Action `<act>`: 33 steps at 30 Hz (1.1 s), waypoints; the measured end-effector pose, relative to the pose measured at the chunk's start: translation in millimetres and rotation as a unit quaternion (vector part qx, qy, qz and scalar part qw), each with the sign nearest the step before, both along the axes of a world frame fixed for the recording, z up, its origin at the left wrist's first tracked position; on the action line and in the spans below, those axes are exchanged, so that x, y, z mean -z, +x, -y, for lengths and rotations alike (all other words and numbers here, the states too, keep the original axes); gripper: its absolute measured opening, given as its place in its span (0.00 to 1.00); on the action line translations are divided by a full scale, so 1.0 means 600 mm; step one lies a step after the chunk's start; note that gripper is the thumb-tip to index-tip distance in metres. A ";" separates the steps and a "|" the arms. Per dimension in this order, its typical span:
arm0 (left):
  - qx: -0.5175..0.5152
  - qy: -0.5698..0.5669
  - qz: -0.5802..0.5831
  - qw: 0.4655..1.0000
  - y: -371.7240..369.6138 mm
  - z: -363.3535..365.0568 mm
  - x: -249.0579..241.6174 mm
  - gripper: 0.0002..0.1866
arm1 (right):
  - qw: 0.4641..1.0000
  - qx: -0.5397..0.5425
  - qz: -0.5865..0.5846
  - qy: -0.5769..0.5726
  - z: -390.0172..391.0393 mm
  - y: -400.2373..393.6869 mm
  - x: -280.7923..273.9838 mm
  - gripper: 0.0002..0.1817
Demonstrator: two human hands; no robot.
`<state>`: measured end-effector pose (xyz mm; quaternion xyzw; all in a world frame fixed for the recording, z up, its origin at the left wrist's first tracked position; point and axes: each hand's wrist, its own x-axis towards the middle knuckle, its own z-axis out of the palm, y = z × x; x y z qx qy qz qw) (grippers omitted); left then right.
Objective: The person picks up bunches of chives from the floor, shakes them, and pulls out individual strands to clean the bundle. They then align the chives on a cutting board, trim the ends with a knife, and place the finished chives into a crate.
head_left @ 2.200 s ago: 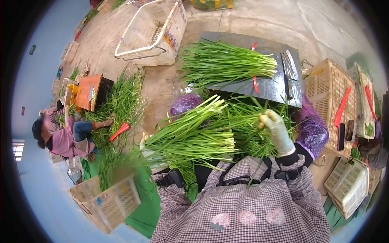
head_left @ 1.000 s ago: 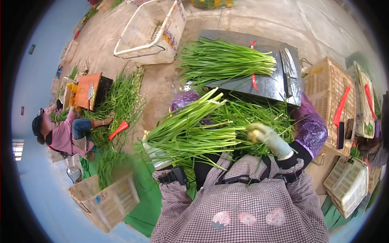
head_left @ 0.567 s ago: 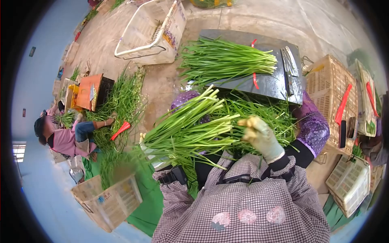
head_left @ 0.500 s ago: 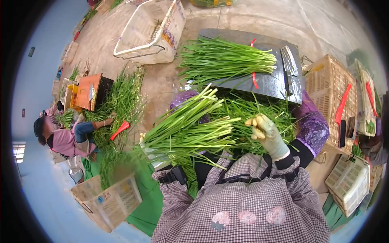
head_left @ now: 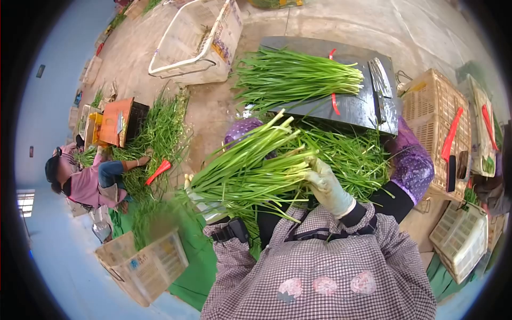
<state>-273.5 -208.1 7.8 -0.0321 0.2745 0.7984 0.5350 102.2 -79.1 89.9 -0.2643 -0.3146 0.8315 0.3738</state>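
My left hand [head_left: 209,209], in a pale glove, grips a loose bunch of garlic chives [head_left: 240,173] from the left; the leaves cover most of its fingers. The bunch lies over my lap, its pale stem ends pointing right. At those ends is my right hand [head_left: 328,186], also gloved, with its fingers bent closed on some of the stems. Beyond, a neater bundle of garlic chives [head_left: 298,77] rests on a dark board [head_left: 352,114], across a red strap [head_left: 335,104]. More loose greens [head_left: 346,160] lie between my knees and the board.
Metal blades [head_left: 380,80] lie at the board's right end. A white basket [head_left: 186,69] stands at the back left, and a tan crate [head_left: 434,122] to the right. Another person [head_left: 88,178] sits at the left by a heap of greens [head_left: 165,122]. A crate [head_left: 144,266] stands at the lower left.
My right hand has moved left from beside the bunch to its stem ends, and its fingers now close on them. My left hand keeps hold of the bunch, almost unmoved.
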 end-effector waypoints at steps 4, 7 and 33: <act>0.012 0.005 0.004 1.000 -0.031 0.005 0.045 0.21 | 0.956 -0.094 0.178 0.211 -0.030 0.022 -0.027 0.29; -0.036 0.005 -0.040 0.999 -0.037 -0.001 0.058 0.20 | 0.958 -0.135 0.161 0.193 -0.030 0.018 -0.005 0.26; -0.159 0.053 -0.164 0.972 0.049 -0.052 -0.048 0.14 | 0.965 -0.110 0.229 0.061 -0.033 0.007 0.000 0.18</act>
